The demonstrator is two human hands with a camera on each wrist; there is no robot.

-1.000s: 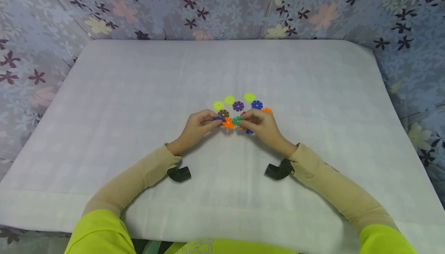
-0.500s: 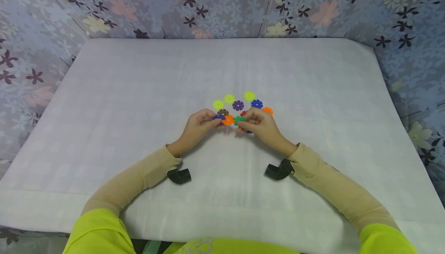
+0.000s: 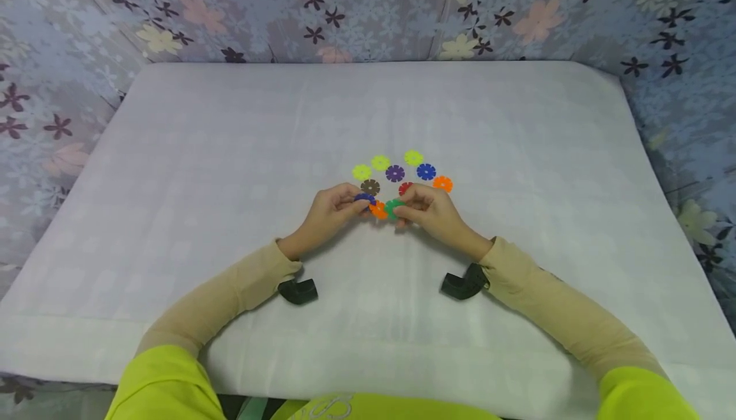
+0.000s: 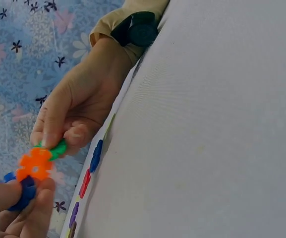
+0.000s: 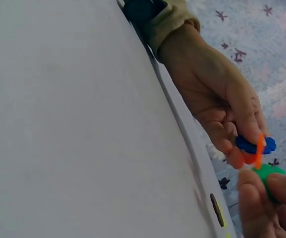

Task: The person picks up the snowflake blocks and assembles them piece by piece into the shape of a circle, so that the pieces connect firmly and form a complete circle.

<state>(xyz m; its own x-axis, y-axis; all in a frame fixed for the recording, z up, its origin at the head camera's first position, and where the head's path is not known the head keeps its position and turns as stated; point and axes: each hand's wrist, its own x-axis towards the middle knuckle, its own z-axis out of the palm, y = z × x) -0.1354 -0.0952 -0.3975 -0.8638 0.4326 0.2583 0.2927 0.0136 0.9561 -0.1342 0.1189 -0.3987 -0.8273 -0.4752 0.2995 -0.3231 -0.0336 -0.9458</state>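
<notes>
Between thumb and fingers, my left hand (image 3: 336, 208) pinches a blue notched flower disc (image 4: 24, 194). My right hand (image 3: 430, 210) pinches a green flower disc (image 5: 270, 173) in the same way. An orange flower disc (image 4: 34, 164) spans the gap between the two, set at an angle to the blue one and meeting both at its edges. How deep the notches sit in each other is too small to tell. In the left wrist view the three discs are held above the table surface. Fingertips cover part of the blue and green discs.
Loose flower discs lie flat just beyond the hands: a brown disc (image 3: 370, 187), a purple disc (image 3: 395, 173), a partly covered red disc (image 3: 406, 188), a blue disc (image 3: 426, 171), an orange disc (image 3: 443, 183) and several yellow ones (image 3: 381, 162). A white cloth covers the table (image 3: 230, 132).
Both hands have come slightly nearer the body, with the discs still pinched. The held orange disc has tilted. More of the loose red and orange discs shows beyond the right hand.
</notes>
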